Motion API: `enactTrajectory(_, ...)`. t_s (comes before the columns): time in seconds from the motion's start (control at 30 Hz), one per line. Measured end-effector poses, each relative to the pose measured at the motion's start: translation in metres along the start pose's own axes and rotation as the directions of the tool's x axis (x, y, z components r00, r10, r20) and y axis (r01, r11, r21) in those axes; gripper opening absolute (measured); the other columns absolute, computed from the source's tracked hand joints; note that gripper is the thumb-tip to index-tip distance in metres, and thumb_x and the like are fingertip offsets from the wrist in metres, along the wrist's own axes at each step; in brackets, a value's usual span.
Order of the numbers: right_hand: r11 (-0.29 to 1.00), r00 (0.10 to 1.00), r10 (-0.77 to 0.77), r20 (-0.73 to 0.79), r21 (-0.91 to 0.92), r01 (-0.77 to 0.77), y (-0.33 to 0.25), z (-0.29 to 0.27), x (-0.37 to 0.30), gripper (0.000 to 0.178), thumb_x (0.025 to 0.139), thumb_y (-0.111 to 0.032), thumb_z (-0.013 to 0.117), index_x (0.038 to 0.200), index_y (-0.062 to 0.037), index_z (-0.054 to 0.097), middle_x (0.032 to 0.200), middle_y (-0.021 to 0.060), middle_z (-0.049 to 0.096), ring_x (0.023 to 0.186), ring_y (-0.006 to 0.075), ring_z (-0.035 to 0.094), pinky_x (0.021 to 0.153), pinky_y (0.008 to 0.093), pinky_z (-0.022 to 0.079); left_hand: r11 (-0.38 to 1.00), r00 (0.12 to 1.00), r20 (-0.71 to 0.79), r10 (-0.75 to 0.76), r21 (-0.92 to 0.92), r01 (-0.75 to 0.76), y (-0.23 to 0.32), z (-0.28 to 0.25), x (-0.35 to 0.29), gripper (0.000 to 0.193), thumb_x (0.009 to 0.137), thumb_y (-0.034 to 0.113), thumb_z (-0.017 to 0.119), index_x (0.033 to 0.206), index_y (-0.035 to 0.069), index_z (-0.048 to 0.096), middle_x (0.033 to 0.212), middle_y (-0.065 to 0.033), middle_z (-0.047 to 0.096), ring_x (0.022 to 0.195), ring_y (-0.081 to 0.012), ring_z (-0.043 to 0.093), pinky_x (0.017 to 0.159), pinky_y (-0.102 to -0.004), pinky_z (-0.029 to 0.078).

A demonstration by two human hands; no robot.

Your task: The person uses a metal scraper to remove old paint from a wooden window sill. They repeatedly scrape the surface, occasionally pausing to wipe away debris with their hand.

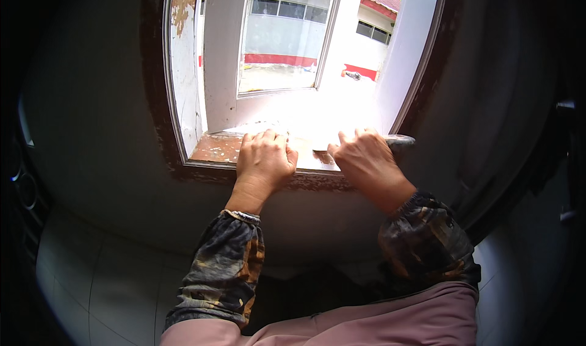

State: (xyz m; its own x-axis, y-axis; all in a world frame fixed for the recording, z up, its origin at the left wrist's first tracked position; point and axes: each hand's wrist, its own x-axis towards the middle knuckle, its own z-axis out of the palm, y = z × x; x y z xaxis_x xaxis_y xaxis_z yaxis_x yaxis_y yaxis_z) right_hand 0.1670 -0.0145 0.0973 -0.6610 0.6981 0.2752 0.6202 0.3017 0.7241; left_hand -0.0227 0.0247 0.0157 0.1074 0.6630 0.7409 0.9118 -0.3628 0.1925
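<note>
My right hand (366,156) is closed around a scraper. Its grey, rounded handle end (401,141) sticks out to the right of the hand, and a thin flat blade edge shows on the left, low over the window sill. On the sill (213,147), brown-red paint is flaked and patchy, with pale spots. My left hand (266,153) rests on the sill to the left of the blade, its fingers curled over and closed. Whatever lies under those fingers is hidden. Strong glare washes out the sill between and beyond both hands.
A white window sash (223,59) with a glass pane stands swung outward beyond the sill. The surrounding frame (157,71) has chipped brown paint. Below is a dark wall (317,218), with a pale tiled floor (122,285) at its foot. Outside stands a white building with a red band.
</note>
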Motion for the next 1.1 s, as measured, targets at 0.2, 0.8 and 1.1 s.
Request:
enactTrajectory(0.2,1.000,0.997,-0.013,0.070,-0.010,0.014,0.002,-0.006,-0.003,0.009,0.087,-0.011,0.064,0.092,-0.0087,0.070,0.088,0.0089,0.069,0.083,0.0229,0.069,0.069,0.0360,0.054,1.000,1.000,0.007,-0.001,-0.002,0.001,0.000,-0.002,0.000,0.030,0.089,0.027,0.052,0.098,0.007,0.073,0.100,-0.0135,0.071,0.096,-0.0281,0.067,0.089,-0.0410,0.047)
enactTrajectory(0.8,0.980,1.000,-0.008,0.014,-0.196,0.011,0.001,0.009,-0.012,0.016,0.090,-0.017,0.062,0.103,-0.0127,0.070,0.081,0.0059,0.066,0.078,0.0195,0.065,0.068,0.0349,0.047,1.000,1.000,0.031,-0.006,0.013,0.005,0.001,-0.002,0.000,0.032,0.090,0.026,0.051,0.102,0.007,0.073,0.100,-0.0129,0.071,0.097,-0.0274,0.067,0.090,-0.0410,0.046)
enactTrajectory(1.1,0.979,0.994,-0.008,0.106,-0.199,0.029,0.001,0.001,-0.002,0.015,0.091,-0.017,0.062,0.102,-0.0115,0.070,0.083,0.0064,0.067,0.079,0.0192,0.066,0.068,0.0334,0.048,1.000,1.000,-0.011,0.020,-0.015,-0.020,-0.001,0.001,0.000,0.033,0.092,0.029,0.049,0.097,0.005,0.071,0.096,-0.0147,0.070,0.094,-0.0281,0.067,0.090,-0.0427,0.046)
